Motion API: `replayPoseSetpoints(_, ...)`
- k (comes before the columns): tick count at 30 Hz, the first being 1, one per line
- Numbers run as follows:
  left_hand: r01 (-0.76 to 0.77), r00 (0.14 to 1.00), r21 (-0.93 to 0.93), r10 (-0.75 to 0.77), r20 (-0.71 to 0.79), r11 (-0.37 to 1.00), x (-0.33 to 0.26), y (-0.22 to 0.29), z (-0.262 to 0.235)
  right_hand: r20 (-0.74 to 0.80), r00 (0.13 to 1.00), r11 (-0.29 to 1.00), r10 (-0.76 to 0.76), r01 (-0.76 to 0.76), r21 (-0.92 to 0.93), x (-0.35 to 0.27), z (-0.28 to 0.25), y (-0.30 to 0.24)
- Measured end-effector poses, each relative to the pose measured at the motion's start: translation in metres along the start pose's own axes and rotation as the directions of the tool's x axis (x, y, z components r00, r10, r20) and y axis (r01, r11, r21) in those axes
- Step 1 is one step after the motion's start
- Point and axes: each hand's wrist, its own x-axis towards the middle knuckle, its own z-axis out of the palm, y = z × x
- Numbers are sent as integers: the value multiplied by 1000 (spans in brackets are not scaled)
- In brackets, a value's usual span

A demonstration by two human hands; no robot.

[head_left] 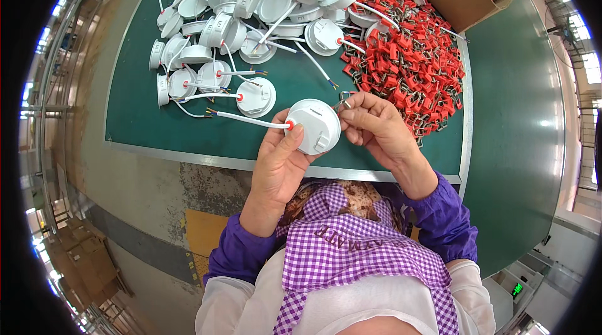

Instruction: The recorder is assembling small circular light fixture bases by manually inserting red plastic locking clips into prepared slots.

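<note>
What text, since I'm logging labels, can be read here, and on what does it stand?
Purple checked apron: large dark lettering, which I won't copy out.
White disc in the left hand: faint markings, too small to read.
Piled white discs: small markings, too small to read.
Green-lit display: too small and blurred.

Dark lettering [374, 240] crosses the purple-checked apron [364, 266], and a small display [517, 289] glows green

Bare surface [143, 127] is giving you room at near left. Piled white discs [274, 6] are blocking you ahead, red clips [407, 62] ahead on the right.
</note>
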Motion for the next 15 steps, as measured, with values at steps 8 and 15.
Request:
replayPoseSetpoints(8, 9, 1000, 84, -9, -5, 996, 1, 1, 2, 48, 998, 989, 44, -37, -141, -8, 1, -12)
replayPoseSetpoints(15, 82, 997, 137, -82, -3, 987, 1, 1, 8, 81, 997, 928, 6, 24, -372, -5, -5, -21)
